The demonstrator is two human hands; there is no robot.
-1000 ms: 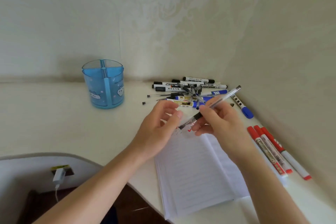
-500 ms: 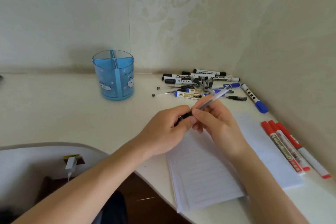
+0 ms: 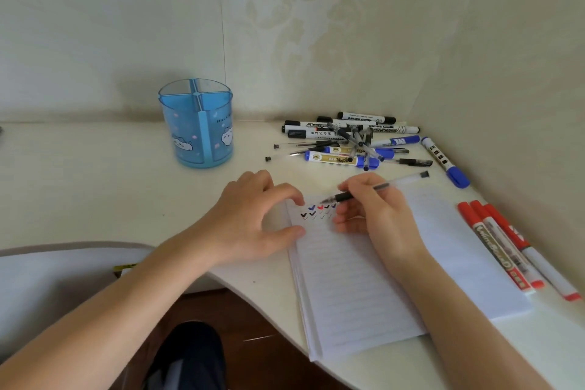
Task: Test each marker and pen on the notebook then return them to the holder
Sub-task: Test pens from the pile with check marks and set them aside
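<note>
Right hand (image 3: pixel 376 212) is holding a clear gel pen (image 3: pixel 375 188) over the notebook (image 3: pixel 364 279) while the left hand (image 3: pixel 253 215) is pressing down the page edge.

The right fingers are clamping the pen's black grip, its tip pointing left just above a row of small black, blue and red check marks (image 3: pixel 318 210) at the far left of the page. The left hand is lying spread, fingers apart, thumb and fingertips touching the notebook's left edge. The blue holder (image 3: pixel 198 123) is standing upright at the far left, well apart from the notebook. A heap of markers and pens (image 3: pixel 351 142) is lying at the far side, a blue-capped marker (image 3: pixel 444 161) to its right. Three red markers (image 3: pixel 506 247) are lying side by side along the notebook's right edge.
</note>
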